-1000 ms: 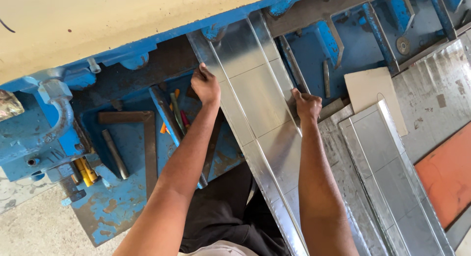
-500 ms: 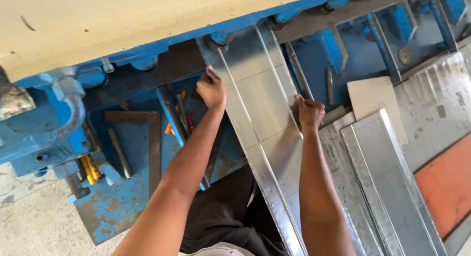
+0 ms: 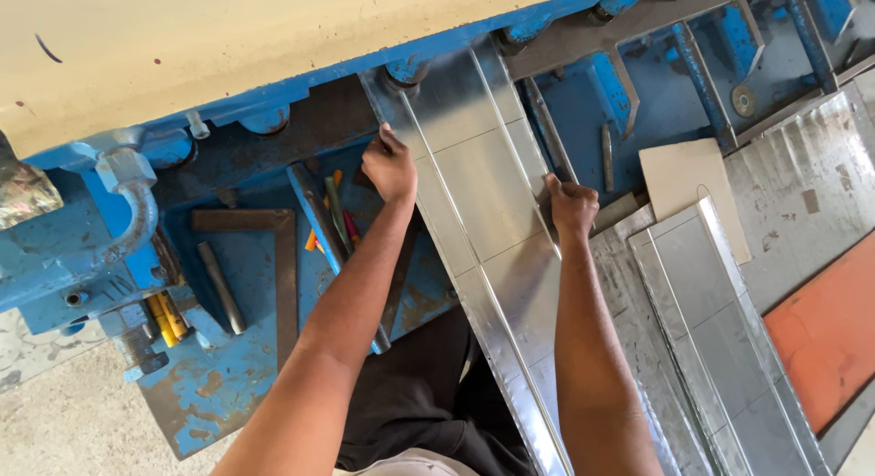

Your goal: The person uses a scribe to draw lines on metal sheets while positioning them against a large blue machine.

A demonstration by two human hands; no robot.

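Head view looks down on my two hands gripping a long folded metal sheet [image 3: 488, 202] that runs from my lap up under the blue machine [image 3: 109, 248]. My left hand [image 3: 390, 166] is closed on the sheet's left edge, my right hand [image 3: 571, 205] closed on its right edge. Pencils [image 3: 328, 216] lie in the machine's tray just left of my left hand. Another folded sheet [image 3: 720, 321] rests on the surface to my right, beside a pale card [image 3: 688, 180].
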